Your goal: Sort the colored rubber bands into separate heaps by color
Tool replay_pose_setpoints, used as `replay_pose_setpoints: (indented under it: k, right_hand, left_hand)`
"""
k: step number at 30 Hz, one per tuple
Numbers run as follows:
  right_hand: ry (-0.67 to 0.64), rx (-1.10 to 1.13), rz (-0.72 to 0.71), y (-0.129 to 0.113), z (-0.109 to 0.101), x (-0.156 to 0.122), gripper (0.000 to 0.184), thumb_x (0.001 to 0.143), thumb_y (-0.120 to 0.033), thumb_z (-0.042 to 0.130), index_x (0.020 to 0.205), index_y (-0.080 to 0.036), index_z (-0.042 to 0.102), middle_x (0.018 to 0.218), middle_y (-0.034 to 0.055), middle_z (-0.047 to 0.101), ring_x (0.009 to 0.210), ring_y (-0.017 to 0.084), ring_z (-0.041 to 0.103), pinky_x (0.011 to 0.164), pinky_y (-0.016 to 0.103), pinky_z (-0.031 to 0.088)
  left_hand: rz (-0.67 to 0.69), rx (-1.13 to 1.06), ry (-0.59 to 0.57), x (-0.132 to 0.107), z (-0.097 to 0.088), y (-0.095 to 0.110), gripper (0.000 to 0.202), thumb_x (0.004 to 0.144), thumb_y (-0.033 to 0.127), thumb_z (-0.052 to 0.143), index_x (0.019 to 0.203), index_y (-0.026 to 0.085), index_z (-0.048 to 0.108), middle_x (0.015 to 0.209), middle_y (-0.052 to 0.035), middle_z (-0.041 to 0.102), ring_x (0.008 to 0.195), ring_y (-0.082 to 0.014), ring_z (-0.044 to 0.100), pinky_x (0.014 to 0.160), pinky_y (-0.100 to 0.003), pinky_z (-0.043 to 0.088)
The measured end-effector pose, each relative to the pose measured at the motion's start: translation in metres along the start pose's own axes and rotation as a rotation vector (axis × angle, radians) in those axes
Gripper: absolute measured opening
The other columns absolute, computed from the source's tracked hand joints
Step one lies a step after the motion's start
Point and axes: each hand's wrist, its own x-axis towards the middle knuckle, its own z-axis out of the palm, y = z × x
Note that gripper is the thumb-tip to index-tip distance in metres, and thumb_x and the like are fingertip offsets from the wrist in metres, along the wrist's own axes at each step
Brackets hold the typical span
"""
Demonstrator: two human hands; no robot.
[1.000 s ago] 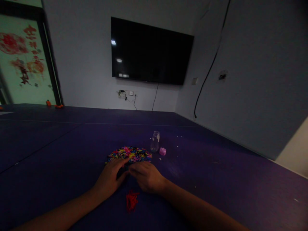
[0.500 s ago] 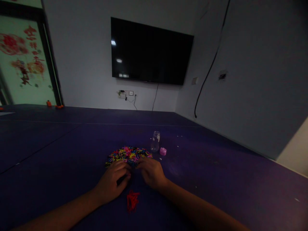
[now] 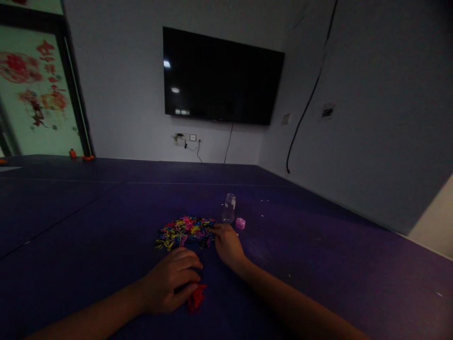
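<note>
A spread heap of small multicoloured rubber bands (image 3: 187,229) lies in front of me on the purple surface. Closer in is a smaller bunch of red rubber bands (image 3: 197,298). My left hand (image 3: 175,278) hovers over its left side, thumb at its edge and the other fingers bent apart from the thumb; no band shows between them. My right hand (image 3: 228,245) reaches to the heap's right end. Its index finger is stretched out onto the bands, while the lower fingers are mostly hidden.
A clear bottle (image 3: 229,208) without its cap stands behind my right hand, beside a pink cap (image 3: 240,223). White specks dot the purple surface (image 3: 300,236). Farther off are a wall-mounted television (image 3: 222,75), a hanging black cable (image 3: 307,104) and orange objects (image 3: 72,153) near the door.
My left hand has drawn back from the heap to the red bunch. My right hand has shifted slightly right and away along the heap, with its index finger now extended.
</note>
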Motion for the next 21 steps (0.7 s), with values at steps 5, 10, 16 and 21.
replay_pose_setpoints:
  k: [5,10,16,21]
  right_hand:
    - [-0.064,-0.045,-0.007,0.0033,0.0027,0.0016,0.044,0.078,-0.003,0.042,0.11,-0.019,0.068,0.117,0.008,0.063,0.114,0.021,0.052,0.097,0.033,0.04]
    - [-0.113,-0.072,-0.027,0.0063,0.0048,0.0029,0.045,0.08,-0.004,0.042,0.114,-0.02,0.065,0.122,0.007,0.061,0.116,0.022,0.05,0.099,0.035,0.037]
    - [-0.119,-0.079,-0.032,0.0067,0.0054,0.0023,0.042,0.079,-0.003,0.043,0.11,-0.019,0.067,0.116,0.008,0.063,0.113,0.022,0.051,0.096,0.033,0.039]
    - [-0.054,-0.028,-0.023,0.0061,0.0061,0.0025,0.04,0.08,-0.002,0.042,0.105,-0.019,0.069,0.111,0.0088,0.064,0.108,0.021,0.055,0.092,0.032,0.042]
  left_hand:
    - [-0.015,0.003,0.015,-0.0004,0.0009,-0.001,0.014,0.088,0.017,0.049,0.094,0.018,0.062,0.1,-0.0074,0.066,0.097,-0.0202,0.058,0.087,-0.037,0.045]
    - [-0.035,0.036,0.035,-0.0001,0.0019,-0.0021,0.015,0.089,0.017,0.048,0.092,0.019,0.063,0.099,-0.0071,0.066,0.097,-0.0201,0.058,0.087,-0.036,0.044]
    - [-0.062,0.05,0.025,0.0003,0.0015,-0.0024,0.015,0.088,0.016,0.048,0.09,0.019,0.062,0.097,-0.006,0.066,0.096,-0.0195,0.058,0.087,-0.035,0.044]
    - [-0.082,0.04,0.011,-0.0001,0.001,-0.0021,0.016,0.088,0.015,0.048,0.089,0.019,0.063,0.098,-0.006,0.067,0.096,-0.0195,0.058,0.087,-0.035,0.044]
